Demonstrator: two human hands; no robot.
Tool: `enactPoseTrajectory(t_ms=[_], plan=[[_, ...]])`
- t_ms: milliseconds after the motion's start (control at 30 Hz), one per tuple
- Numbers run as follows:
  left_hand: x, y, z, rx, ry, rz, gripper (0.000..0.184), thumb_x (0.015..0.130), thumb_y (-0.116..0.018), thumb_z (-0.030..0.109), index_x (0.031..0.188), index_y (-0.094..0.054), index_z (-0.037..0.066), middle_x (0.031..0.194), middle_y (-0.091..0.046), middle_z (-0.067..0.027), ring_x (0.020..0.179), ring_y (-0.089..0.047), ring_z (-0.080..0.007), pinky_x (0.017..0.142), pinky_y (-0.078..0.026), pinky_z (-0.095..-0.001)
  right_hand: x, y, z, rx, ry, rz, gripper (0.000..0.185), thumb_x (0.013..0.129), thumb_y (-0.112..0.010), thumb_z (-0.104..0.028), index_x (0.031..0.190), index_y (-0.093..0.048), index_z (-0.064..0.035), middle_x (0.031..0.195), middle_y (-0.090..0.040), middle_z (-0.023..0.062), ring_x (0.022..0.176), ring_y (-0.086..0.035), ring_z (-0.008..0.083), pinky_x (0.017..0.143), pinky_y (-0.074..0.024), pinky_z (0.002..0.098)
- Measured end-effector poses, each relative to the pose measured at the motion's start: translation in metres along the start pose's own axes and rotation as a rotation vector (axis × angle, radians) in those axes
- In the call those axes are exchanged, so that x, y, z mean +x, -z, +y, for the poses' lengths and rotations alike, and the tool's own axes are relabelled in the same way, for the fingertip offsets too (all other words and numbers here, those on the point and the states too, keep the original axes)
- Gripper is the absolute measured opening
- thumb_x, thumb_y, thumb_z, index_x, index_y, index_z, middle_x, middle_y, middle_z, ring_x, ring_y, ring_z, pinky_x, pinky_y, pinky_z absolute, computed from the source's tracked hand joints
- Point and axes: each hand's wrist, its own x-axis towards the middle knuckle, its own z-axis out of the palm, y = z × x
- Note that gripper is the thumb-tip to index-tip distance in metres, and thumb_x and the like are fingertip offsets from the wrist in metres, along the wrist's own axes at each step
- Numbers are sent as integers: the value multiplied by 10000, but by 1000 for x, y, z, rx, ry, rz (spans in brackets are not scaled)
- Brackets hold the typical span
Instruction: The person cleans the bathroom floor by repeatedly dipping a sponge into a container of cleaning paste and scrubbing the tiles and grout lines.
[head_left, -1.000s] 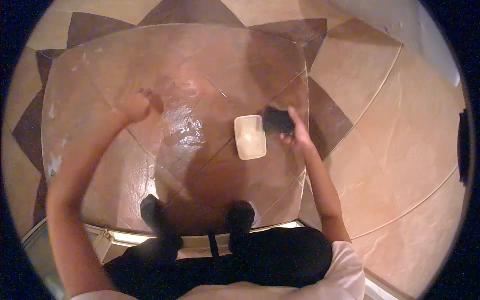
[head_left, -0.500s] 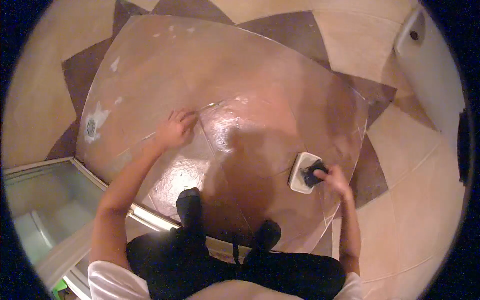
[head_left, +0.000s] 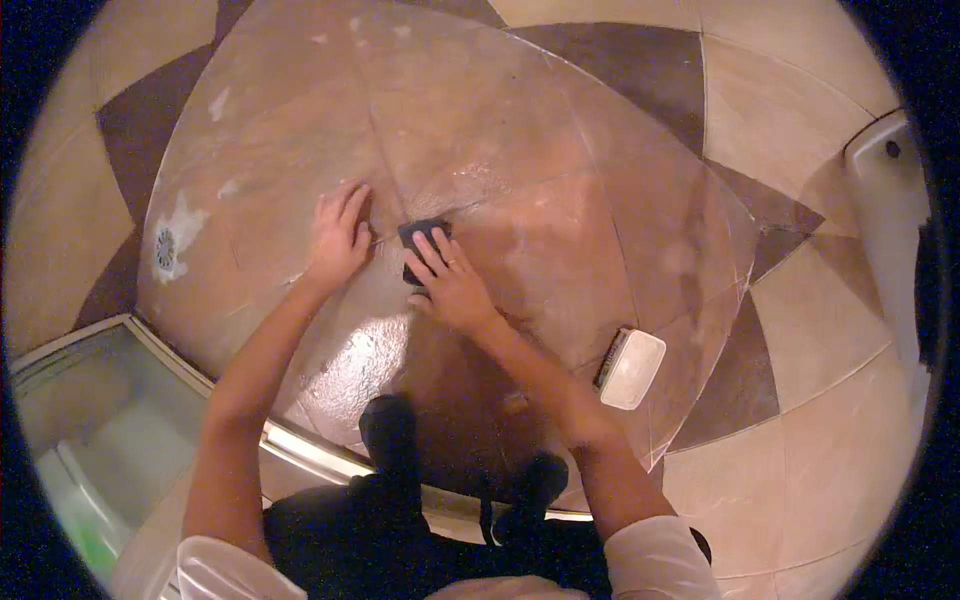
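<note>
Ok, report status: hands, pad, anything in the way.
Right hand over the dark pad, pad on the floor. Left hand empty, left of the pad. White tray off right, clear of both hands. Nothing visible in the way.

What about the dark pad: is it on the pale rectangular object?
No: the dark pad is against the floor under the right hand, apart from the pale rectangular object.

Dark pad [head_left: 412, 232] partly hidden beneath the right grip [head_left: 455, 288]

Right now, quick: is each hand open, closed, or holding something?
Left hand: open, fingers extended, nothing visibly held.
Right hand: holding the dark pad under its fingers.
</note>
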Motion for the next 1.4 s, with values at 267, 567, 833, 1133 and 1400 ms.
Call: enactPoseTrajectory(t_ms=[267,567,833,1133,1400], plan=[[-18,8,-29,277,101,-61,574,787,-511,96,1346,-382,84,1414,-344,-102,1356,-252,-272,1100,-87,-558,-43,127,154,-587,-493,681,364,856,-556,-312,1053,-505,-10,1187,-488,242,1102,-442,407,920,-324,572],[-1,-19,-31,120,172,108,545,818,-495,109,1349,-374,87,1421,-348,-94,1356,-255,-268,1100,-15,-547,63,-37,11,-164,321,356,293,910,-406,-201,1082,-601,-65,1206,-558,158,1158,-495,295,957,-384,420],[-17,-5,-52,152,201,144,539,836,-471,125,1361,-359,85,1421,-347,-103,1355,-251,-287,1104,-7,-537,58,119,193,-740,-228,783,331,809,-459,-32,1116,-580,-52,1029,-606,184,988,-556,344,873,-421,418],[21,-11,-24,17,198,216,527,860,-475,135,1369,-350,86,1420,-346,-114,1360,-247,-282,1104,-17,-527,121,-24,21,-150,328,455,310,913,-406,-205,1128,-571,-54,1139,-573,190,1061,-533,343,955,-390,425],[-22,10,-62,93,272,211,507,881,-447,154,1372,-346,80,1408,-363,-126,1354,-256,-293,1103,-32,-529,38,151,249,-719,-217,918,384,696,-498,8,1060,-606,-50,1008,-603,190,887,-538,404,852,-425,454]])
